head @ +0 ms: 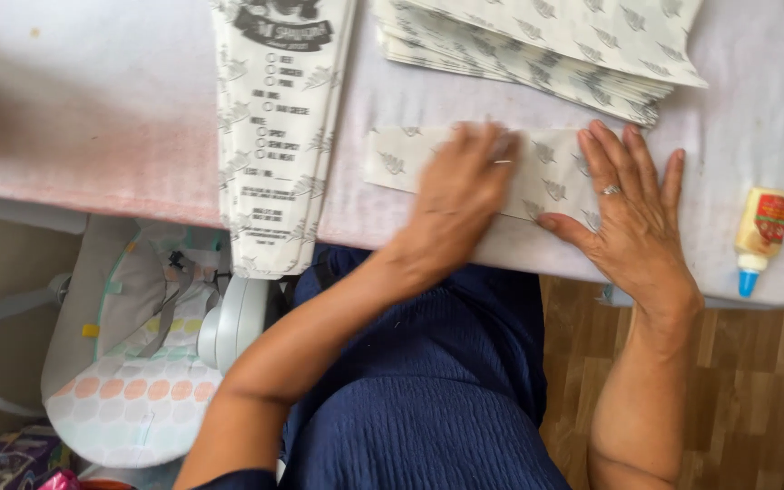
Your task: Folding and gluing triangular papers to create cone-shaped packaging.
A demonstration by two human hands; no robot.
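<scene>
A folded sheet of pale paper with grey leaf prints (392, 161) lies near the front edge of the white table (120, 127). My left hand (460, 195) presses flat on the middle of it, fingers together and slightly blurred. On the sheet's right end rests my right hand (632, 213), fingers spread, a ring on one finger. Neither hand grips anything.
A stack of finished printed paper bags (283, 118) hangs over the table edge at left. A pile of leaf-print sheets (546, 45) lies at the back. A small glue bottle with a blue tip (759, 236) lies at right. A baby seat (138, 363) stands on the floor.
</scene>
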